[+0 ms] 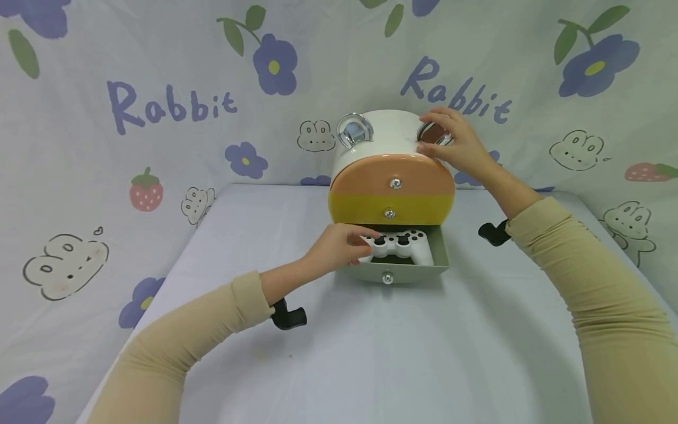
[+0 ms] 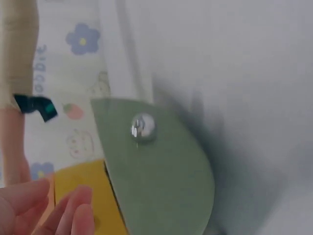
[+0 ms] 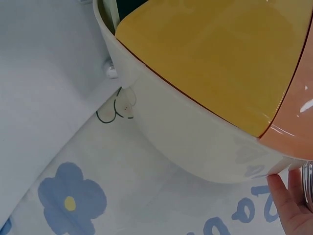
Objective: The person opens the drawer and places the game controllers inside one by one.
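Note:
A rounded drawer box (image 1: pixel 394 132) with a white body stands at the back of the table. Its front has an orange drawer (image 1: pixel 365 176), a yellow drawer (image 1: pixel 360 209) and a green drawer (image 1: pixel 424 272), the green one pulled out. Inside the green drawer lies a white game controller (image 1: pixel 422 252). Over its left end my left hand (image 1: pixel 339 250) reaches with loosely bent fingers; contact cannot be told. My right hand (image 1: pixel 458 141) holds the box's right chrome ear (image 1: pixel 433 134), thumb in front and fingers behind. In the right wrist view its fingertips touch the white body.
A second chrome ear (image 1: pixel 355 131) sits on the box's left top. Behind the table (image 1: pixel 254 235) hangs a printed cloth (image 1: pixel 180 53) with rabbits and flowers. Black wrist mounts (image 1: pixel 288 317) stick out under both sleeves.

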